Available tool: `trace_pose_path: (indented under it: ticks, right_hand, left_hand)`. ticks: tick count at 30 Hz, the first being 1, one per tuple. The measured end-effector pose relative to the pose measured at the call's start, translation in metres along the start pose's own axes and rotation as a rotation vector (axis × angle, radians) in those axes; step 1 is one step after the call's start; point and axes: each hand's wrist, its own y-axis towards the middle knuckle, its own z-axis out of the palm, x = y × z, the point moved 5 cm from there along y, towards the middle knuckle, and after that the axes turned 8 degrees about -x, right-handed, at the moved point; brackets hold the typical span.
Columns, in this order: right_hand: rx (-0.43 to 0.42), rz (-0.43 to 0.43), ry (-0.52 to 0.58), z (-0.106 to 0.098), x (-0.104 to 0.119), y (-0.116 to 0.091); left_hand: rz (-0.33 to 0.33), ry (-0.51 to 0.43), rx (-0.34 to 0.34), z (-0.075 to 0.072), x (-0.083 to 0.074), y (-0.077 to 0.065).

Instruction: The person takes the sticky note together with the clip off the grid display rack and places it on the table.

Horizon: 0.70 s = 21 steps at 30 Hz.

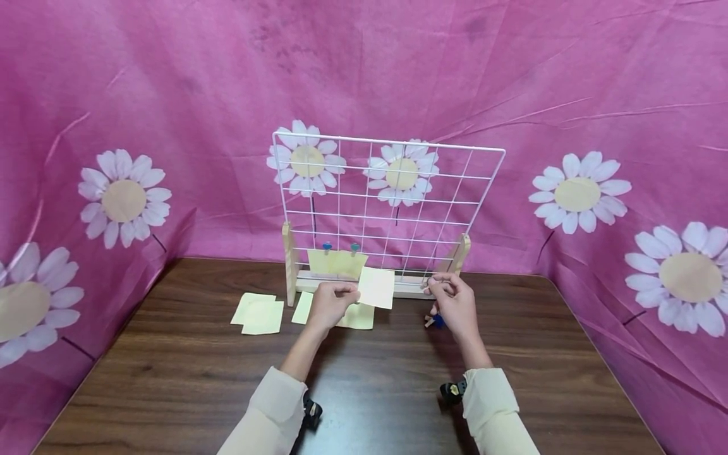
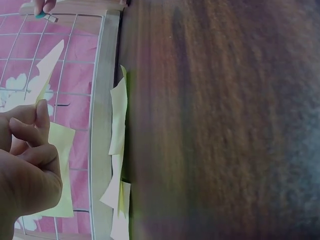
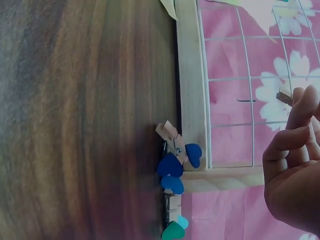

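My left hand (image 1: 330, 306) pinches a pale yellow paper note (image 1: 376, 287) by its left edge, in front of the white wire grid (image 1: 389, 140). The note is held up in the air, edge-on in the left wrist view. To the right, my right hand (image 1: 457, 306) holds a small wooden clothespin (image 3: 284, 96) between thumb and fingers; a bit of teal shows on it in the left wrist view. Yellow notes (image 1: 335, 262) hang low on the grid from two clothespins with blue and teal hearts. Below the right hand lie several heart clothespins (image 3: 170, 165), partly hidden in the head view.
The grid stands in a wooden base with upright posts (image 1: 289, 265) on a dark wooden table (image 1: 188, 379). Loose yellow notes (image 1: 263, 318) lie on the left, and more notes (image 1: 358, 317) lie under the left hand. A pink flowered cloth (image 1: 227, 126) hangs behind.
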Motion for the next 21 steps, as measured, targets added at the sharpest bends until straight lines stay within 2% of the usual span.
trace_pose_path:
  ticks: [12, 21]
  right_hand:
    - [-0.028, 0.029, -0.022, -0.011, -0.009, -0.005]
    - [-0.035, 0.092, -0.031, -0.018, -0.016, -0.01]
  left_hand:
    - [-0.022, 0.024, 0.008, -0.002, 0.008, -0.002]
    - [-0.03, 0.04, 0.035, -0.001, 0.016, -0.007]
